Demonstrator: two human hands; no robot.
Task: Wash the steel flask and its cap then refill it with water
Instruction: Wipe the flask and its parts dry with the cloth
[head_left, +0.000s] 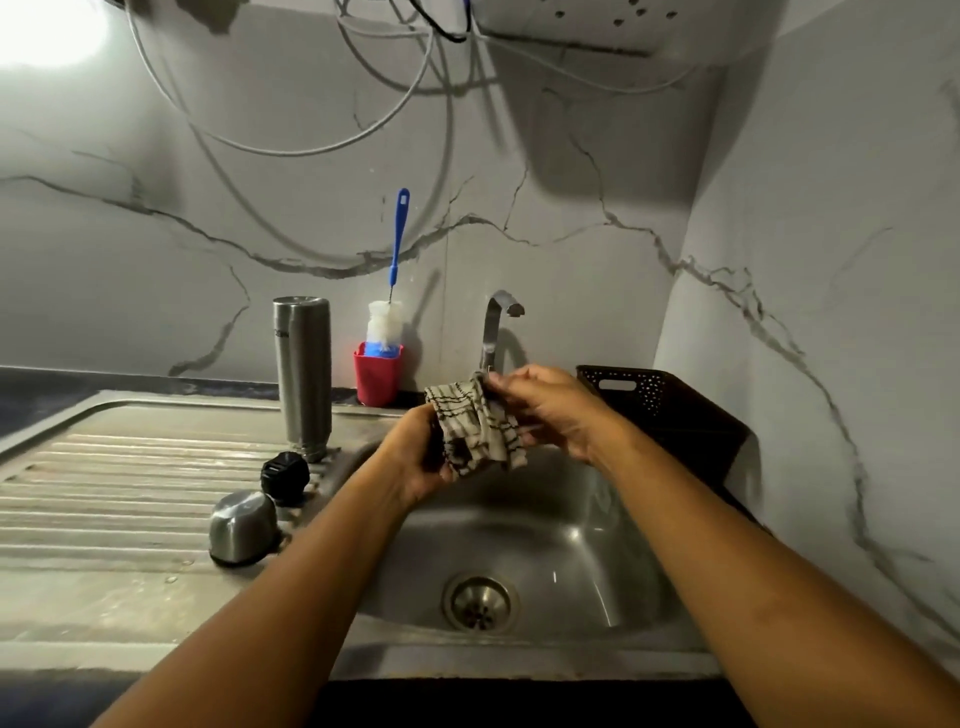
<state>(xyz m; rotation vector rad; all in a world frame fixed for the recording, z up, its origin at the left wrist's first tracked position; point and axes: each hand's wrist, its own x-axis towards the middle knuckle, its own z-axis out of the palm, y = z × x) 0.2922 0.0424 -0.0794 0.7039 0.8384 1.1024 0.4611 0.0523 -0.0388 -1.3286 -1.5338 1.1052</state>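
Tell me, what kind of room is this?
Probably a kitchen: there is a steel sink with a ribbed draining board, a tap over it, and a bottle brush standing in a red cup.

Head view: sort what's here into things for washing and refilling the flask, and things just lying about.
For the job:
flask, steel cap, black stopper, bottle brush, tap, sink; probably also the cloth, held by the left hand and right hand.

Lying about:
red cup, which holds the brush; dark basket.
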